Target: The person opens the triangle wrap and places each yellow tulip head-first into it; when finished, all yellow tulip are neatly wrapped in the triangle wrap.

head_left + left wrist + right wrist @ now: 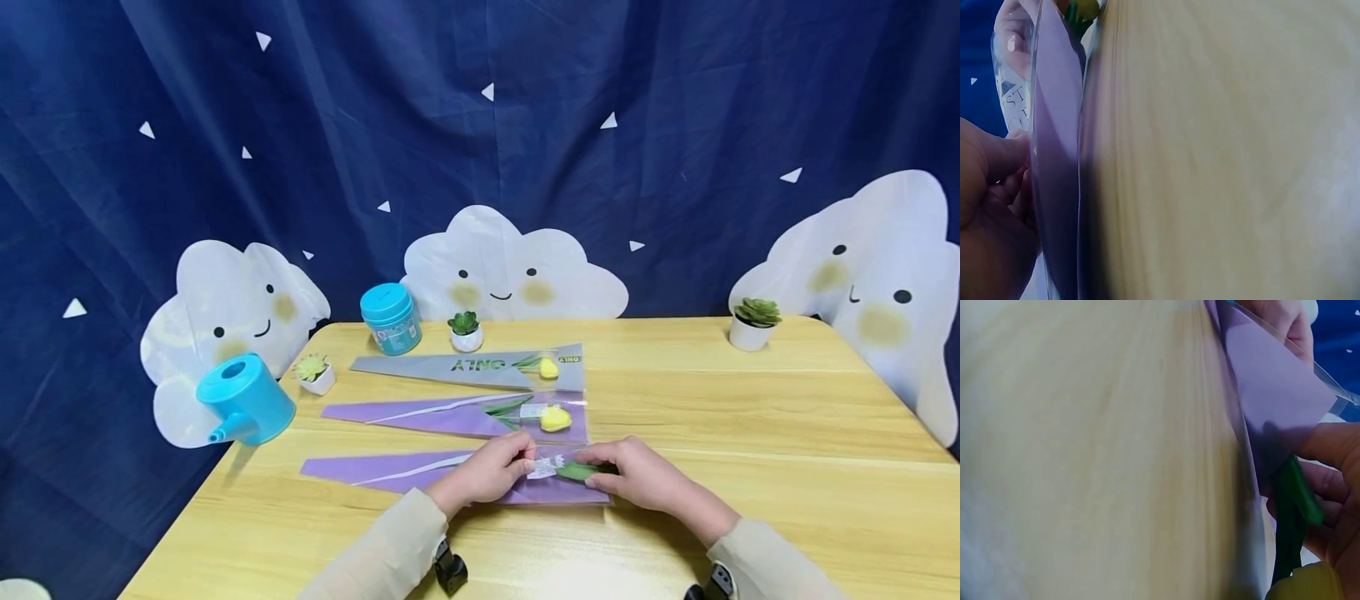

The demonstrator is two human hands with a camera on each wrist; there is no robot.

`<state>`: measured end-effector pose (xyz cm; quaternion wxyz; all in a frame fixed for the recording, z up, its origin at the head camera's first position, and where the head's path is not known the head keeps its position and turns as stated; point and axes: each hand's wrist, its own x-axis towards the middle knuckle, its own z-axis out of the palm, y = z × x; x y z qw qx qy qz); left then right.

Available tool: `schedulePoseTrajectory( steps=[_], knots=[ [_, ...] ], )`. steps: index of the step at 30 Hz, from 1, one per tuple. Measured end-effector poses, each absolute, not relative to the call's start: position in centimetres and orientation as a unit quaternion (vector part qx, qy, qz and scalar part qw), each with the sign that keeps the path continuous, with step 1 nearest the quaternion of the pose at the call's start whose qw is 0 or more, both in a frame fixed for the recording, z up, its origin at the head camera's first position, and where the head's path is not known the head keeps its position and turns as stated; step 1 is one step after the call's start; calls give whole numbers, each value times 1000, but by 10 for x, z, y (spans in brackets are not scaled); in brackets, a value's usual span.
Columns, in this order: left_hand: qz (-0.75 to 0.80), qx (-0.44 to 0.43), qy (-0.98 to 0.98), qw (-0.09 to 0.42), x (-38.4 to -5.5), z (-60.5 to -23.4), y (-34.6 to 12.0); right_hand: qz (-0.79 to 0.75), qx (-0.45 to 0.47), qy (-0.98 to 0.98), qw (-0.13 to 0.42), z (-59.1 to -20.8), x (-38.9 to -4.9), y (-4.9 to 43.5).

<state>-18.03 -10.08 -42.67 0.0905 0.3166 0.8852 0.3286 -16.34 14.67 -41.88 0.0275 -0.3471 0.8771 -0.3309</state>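
A purple flower sleeve [420, 471] with a clear front lies nearest me on the table. My left hand [491, 468] pinches its upper edge between thumb and fingers; the left wrist view shows the thumb [1007, 153] on the clear film. At the sleeve's wide end, my right hand [641, 475] holds an artificial tulip by its green leaves [1297, 490]. The tulip's yellow head [1310, 584] shows in the right wrist view, while my right hand hides it in the head view. The leaves [576, 472] lie over the sleeve's opening.
Beyond lie a purple sleeve [435, 414] and a grey sleeve [420, 367], each with a yellow tulip. Farther back stand a blue tub [392, 321] and a small potted succulent [467, 333]. A blue watering can [255, 404] is at the left, another potted plant [752, 329] at the right.
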Motion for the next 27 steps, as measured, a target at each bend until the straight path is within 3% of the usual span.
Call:
schedulePoseTrajectory(
  steps=[15,27],
  knots=[
    [338,307,885,89,-182,-429,-107,-384,-299,873,-27,-419,-148,194],
    [339,312,883,87,-182,-429,-108,-376,-309,874,6,-427,-140,232]
  ],
)
